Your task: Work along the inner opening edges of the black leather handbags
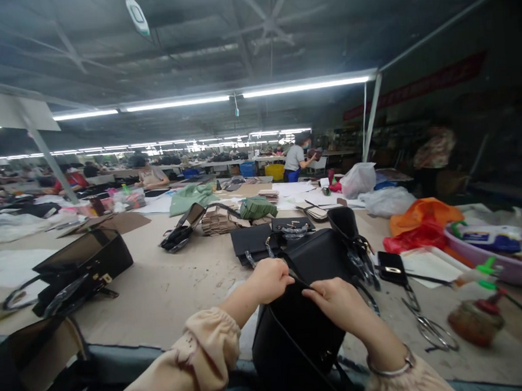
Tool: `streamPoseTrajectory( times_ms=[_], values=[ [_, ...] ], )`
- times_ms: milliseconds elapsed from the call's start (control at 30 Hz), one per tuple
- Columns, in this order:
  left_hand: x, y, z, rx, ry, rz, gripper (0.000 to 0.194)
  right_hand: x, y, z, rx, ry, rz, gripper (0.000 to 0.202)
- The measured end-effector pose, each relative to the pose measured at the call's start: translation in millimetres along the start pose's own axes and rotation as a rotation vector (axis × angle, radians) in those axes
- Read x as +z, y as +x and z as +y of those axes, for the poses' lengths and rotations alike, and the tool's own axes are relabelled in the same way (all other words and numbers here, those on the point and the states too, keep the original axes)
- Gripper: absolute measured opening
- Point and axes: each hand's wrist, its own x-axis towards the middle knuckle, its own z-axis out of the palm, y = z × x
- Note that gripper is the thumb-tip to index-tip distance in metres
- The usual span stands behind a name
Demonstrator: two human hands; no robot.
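A black handbag stands upright at the near edge of the table, its mouth toward me. My left hand pinches the bag's far top edge, fingers closed on it. Close by on the right, my right hand grips the same edge between thumb and fingers. The bag's inside is dark, and its lower part runs out of the picture. Just beyond my hands lie more black bags, among them a large black one and a smaller flat one with a chain.
Scissors, a phone-like black item and a glue bottle lie to the right, near a purple basin. Another black bag stands at the left. Stacked brown pieces sit farther back. A person stands beyond the table.
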Motion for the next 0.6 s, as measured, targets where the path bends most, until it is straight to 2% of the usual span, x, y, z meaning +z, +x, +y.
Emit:
streamPoseTrajectory(
  times_ms=[167, 333, 500, 600],
  values=[
    [-11.4, -25.3, 12.7, 0.137, -0.056, 0.021, 0.021, -12.1, -34.7, -20.3, 0.038, -0.078, -0.026, 0.039],
    [-18.9, -43.1, 25.8, 0.253, -0.116, 0.020, 0.019, -19.3, -66.2, -35.2, 0.068, -0.052, -0.057, 0.039],
    [-16.7, -39.1, 27.6, 0.294, -0.141, 0.022, 0.018, -22.8, -70.6, -39.9, 0.091, -0.017, -0.081, 0.039],
    [-15.6, -33.7, 26.6, 0.304, -0.157, 0.013, 0.019, -24.4, -64.1, -37.0, 0.067, 0.066, -0.090, 0.028]
  ],
)
